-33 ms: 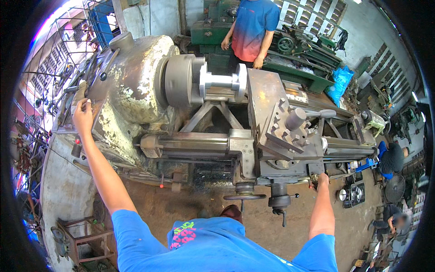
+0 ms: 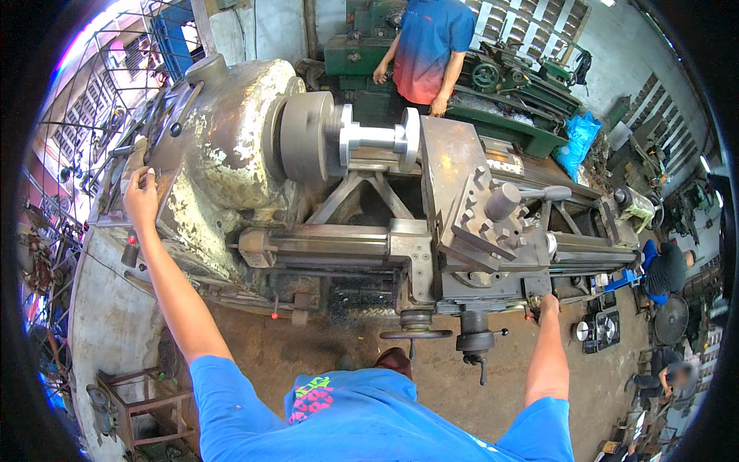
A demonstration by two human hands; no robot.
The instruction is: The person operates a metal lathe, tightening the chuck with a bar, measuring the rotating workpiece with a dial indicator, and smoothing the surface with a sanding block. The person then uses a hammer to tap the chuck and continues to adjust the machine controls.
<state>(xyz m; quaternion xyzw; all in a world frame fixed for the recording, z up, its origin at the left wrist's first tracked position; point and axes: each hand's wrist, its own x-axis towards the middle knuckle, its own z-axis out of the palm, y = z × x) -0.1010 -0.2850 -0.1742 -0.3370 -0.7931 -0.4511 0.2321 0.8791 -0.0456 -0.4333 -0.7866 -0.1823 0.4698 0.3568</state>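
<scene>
A large worn metal lathe spans the view. Its chuck (image 2: 306,137), blurred at the jaws, sits at the headstock (image 2: 223,138), whose pale paint is flaking. A shiny spool-shaped metal workpiece (image 2: 377,137), with a disc at each end, stands out from the chuck. Far left, my left hand (image 2: 141,199) has its fingers bent against a tan-brown piece (image 2: 136,156) on the headstock; what it is I cannot make out. My right hand (image 2: 548,306) is at the carriage's lower right corner, beside a small red knob (image 2: 529,314); its fingers are mostly hidden.
A tool post (image 2: 493,212) with several bolts sits on the carriage. Two handwheels, one round (image 2: 416,334), jut toward me. Behind the lathe stands a person in a blue-red shirt (image 2: 433,46), near a green lathe (image 2: 500,115) and a blue bag (image 2: 577,145). Others are at the right.
The chuck's jaws show in a different, more blurred position, so the chuck has turned. The standing person's hand has shifted slightly. My hands have not visibly moved.
</scene>
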